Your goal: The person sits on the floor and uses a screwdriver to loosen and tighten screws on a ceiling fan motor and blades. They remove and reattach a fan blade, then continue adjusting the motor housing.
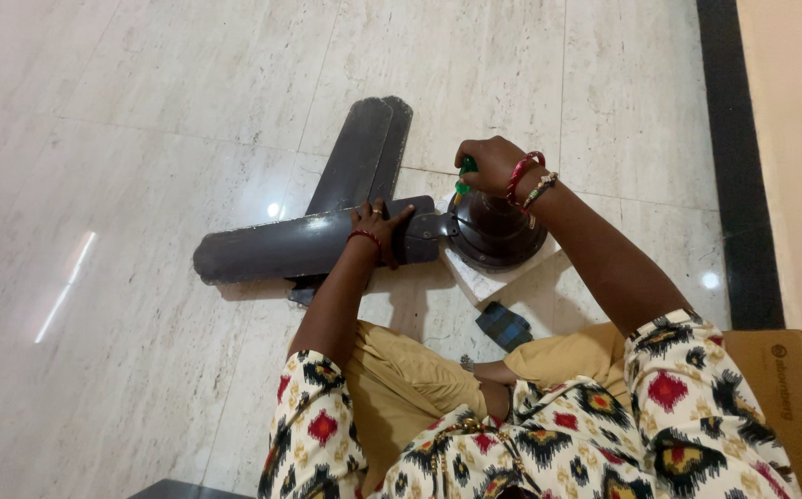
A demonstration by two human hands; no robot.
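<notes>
- The left hand [378,225] lies flat, fingers spread, pressing on a dark fan blade [272,248] near where it joins the fan motor [498,231].
- The right hand [492,164] is closed around a green-handled screwdriver [464,176], held just above the motor's left edge.
- The motor sits on a white block [486,282] on the marble floor [142,139], between the two hands.
- More blades [364,152] lie stacked beyond the left hand.
- A cardboard box [789,388] stands at the right.
</notes>
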